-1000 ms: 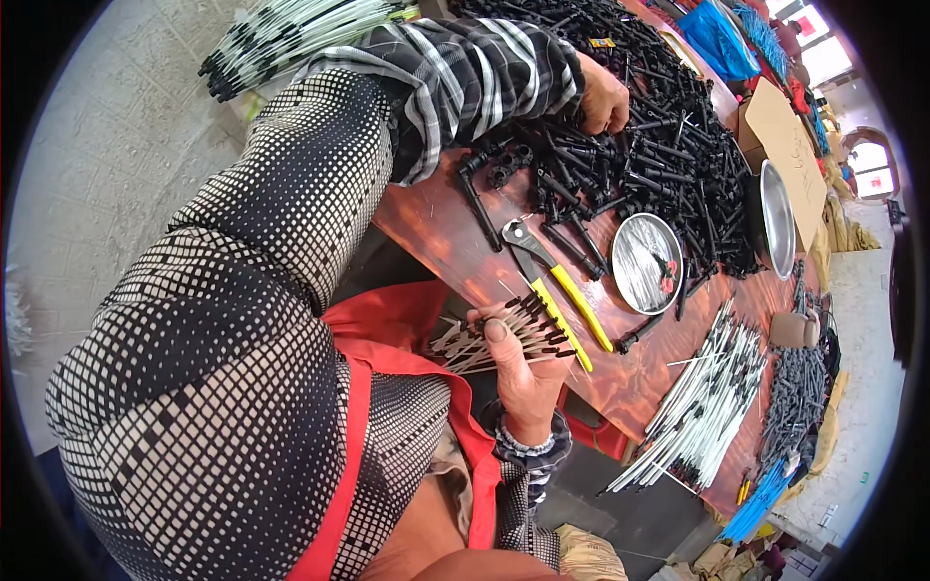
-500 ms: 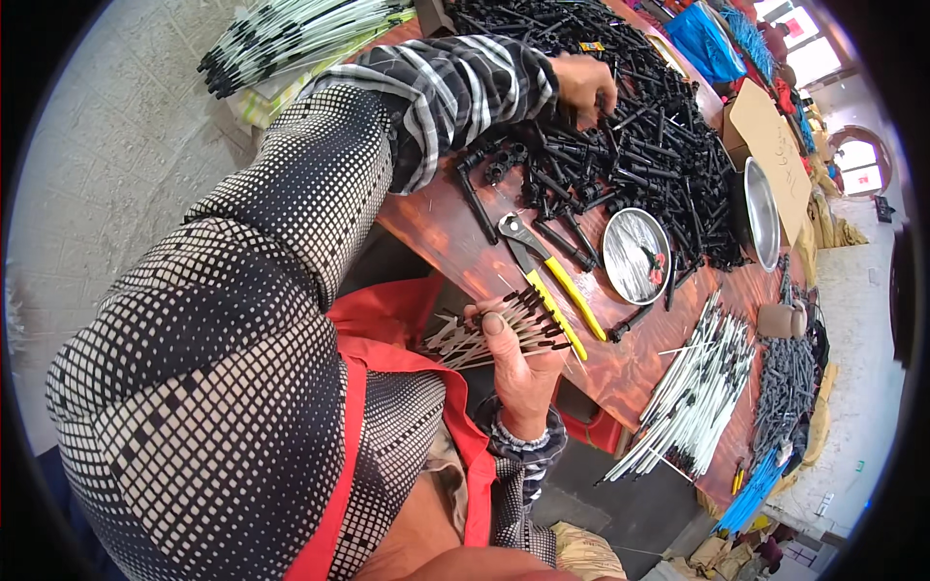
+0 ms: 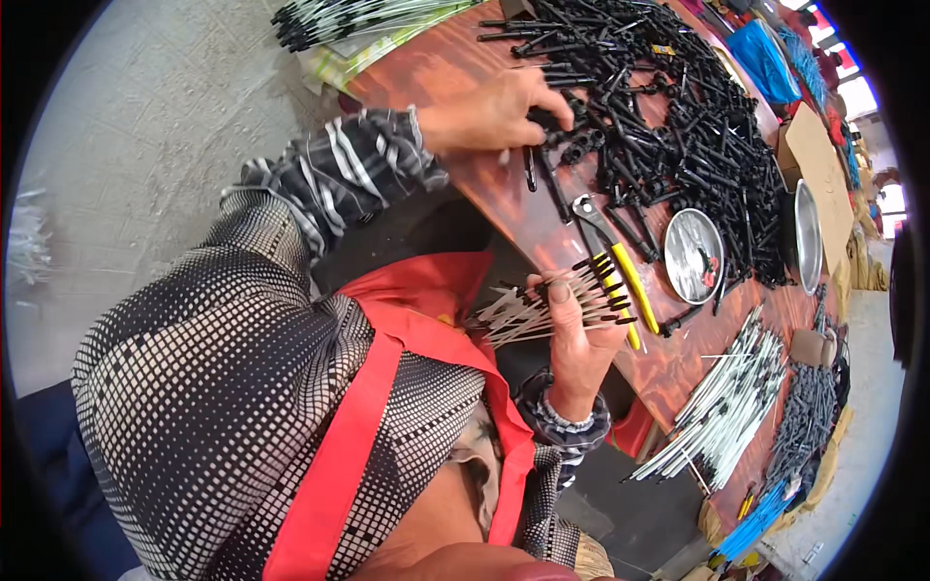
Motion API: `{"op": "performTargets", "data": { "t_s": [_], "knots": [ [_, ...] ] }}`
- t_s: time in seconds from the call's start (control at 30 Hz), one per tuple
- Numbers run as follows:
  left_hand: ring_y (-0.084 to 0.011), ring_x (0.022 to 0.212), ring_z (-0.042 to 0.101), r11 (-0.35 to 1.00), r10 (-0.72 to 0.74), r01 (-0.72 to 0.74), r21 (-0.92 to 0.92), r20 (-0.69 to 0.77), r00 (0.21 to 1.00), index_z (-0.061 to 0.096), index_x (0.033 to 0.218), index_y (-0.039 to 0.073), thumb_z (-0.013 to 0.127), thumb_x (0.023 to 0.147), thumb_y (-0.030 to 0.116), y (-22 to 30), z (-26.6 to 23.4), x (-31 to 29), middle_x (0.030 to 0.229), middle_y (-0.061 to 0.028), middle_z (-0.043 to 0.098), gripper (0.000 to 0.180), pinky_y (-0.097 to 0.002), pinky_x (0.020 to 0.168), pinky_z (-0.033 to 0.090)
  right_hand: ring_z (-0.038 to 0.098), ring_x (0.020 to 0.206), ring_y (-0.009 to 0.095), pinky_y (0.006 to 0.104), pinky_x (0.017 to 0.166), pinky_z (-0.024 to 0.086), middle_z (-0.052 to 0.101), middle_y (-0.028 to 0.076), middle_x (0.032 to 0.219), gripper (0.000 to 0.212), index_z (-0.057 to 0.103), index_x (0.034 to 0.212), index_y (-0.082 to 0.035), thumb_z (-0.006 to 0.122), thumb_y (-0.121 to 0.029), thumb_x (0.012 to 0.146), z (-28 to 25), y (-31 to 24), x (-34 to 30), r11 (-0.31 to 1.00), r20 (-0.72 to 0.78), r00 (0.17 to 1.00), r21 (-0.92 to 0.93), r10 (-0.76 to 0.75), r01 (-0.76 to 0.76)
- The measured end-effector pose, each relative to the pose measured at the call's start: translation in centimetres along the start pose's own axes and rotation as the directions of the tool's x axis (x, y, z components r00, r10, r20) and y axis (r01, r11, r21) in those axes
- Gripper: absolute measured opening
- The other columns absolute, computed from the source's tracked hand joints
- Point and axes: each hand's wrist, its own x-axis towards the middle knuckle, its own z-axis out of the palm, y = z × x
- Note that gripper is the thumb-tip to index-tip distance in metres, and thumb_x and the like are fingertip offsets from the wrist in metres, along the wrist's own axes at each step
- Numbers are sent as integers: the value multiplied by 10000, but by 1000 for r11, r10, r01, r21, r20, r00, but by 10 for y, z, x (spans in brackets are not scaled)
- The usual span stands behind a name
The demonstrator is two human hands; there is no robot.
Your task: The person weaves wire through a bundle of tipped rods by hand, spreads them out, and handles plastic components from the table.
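Note:
My left hand [image 3: 509, 111] is over the near left edge of a heap of black plastic parts [image 3: 678, 136], its fingers curled in at black pieces. A short black rod [image 3: 530, 170] shows just under the fingers; whether they grip it is partly hidden. Close to my body, my right hand [image 3: 578, 339] is closed round a fanned bundle of thin pale sticks with black tips [image 3: 523, 310], the thumb pressing on top. Just beyond this bundle, pincers with yellow handles [image 3: 632, 276] lie on the reddish wooden table [image 3: 426, 77].
Beside the heap sits a round metal dish [image 3: 694, 257] holding clear pieces and something red. Another metal bowl [image 3: 806, 237] leans by a cardboard box [image 3: 819, 165]. White rods [image 3: 722, 402], grey parts [image 3: 804, 416] and blue strands [image 3: 760, 523] lie to the right. More black-tipped rods [image 3: 358, 24] are at top left.
My left hand has drawn back from deeper in the heap to its near left edge. My right hand keeps its hold on the bundle. The whole view has shifted.

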Motion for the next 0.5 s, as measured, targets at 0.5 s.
{"op": "performTargets", "data": {
  "t_s": [0.5],
  "knots": [
    [-265,1061,578,986,-165,163,-26,-185,969,655,1275,202,739,761,114,6,41,-3,1137,-146,517,529,-366,935,486,679,802,186,311,730,557,699,112,890,168,668,1001,51,675,-107,945,9,1,-14,998,-21,998,-15,-57,57]
  ]
}}
